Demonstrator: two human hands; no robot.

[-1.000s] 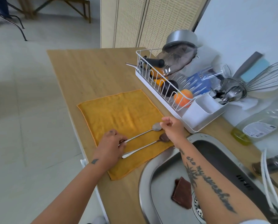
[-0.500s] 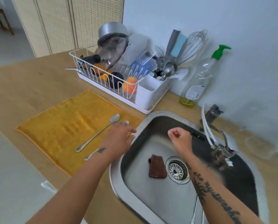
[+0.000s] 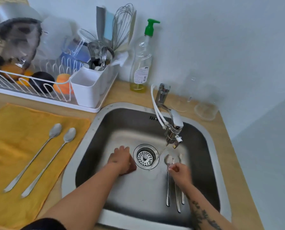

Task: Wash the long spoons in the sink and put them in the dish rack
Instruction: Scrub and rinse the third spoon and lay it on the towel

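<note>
Two long spoons (image 3: 40,156) on yellow cloth (image 3: 14,130) left of sink (image 3: 95,130). Left hand (image 3: 120,159) fingers curled on brown sponge (image 3: 133,165) beside drain (image 3: 146,156); right hand (image 3: 180,171) fingers pinch spoon (image 3: 168,161) in sink.

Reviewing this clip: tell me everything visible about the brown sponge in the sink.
The brown sponge lies flat on the steel sink floor, just left of the round drain strainer. Only a dark reddish-brown corner and edge show; the left hand covers the rest, palm down and pressing or closing on it. It looks like a flat, matte rectangular pad. Whether it is wet cannot be told. The thin water stream from the faucet falls to its right, not on it.
</note>
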